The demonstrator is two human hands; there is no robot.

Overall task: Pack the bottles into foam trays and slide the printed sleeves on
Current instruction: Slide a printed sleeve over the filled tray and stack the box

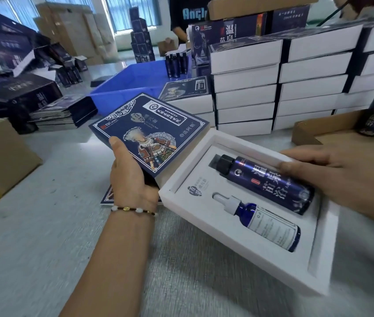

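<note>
Big grey table point(44, 236) fills the bottom of the view, with a wall of stacked white boxes point(277, 88) along the back right, a blue bin point(133, 81) behind the work spot, brown cartons point(0, 161) on the far left and another carton point(332, 133) at right with a dark bottle standing in it. Loose sleeves sit in a pile point(60, 113) back left. In the middle, the white foam tray point(206, 227) is tilted, its near corner low and its right side lifted off the table. Both bottles lie flat in their own cutouts: the big dark bottle point(266, 181) in the upper slot with its black cap pointing up-left, and the small dropper bottle point(261, 223) just below it, white dropper pointing the same way. The two are side by side, not touching. The sleeve point(149, 136) butts against the tray's upper-left edge, printed face up, not over the tray yet. Left hand point(128, 177) comes in from below, forearm stretched forward, thumb lying on the sleeve's printed face with the other fingers tucked underneath, so it's pinching the sleeve by its near edge. Right hand point(332, 177) reaches in from the right, fingers fairly straight across the tray's far rim and the big bottle's base end, thumb low near the tray's right side, looks like it's gripping the tray. Beaded bracelet point(133, 210) on the left wrist.
</note>
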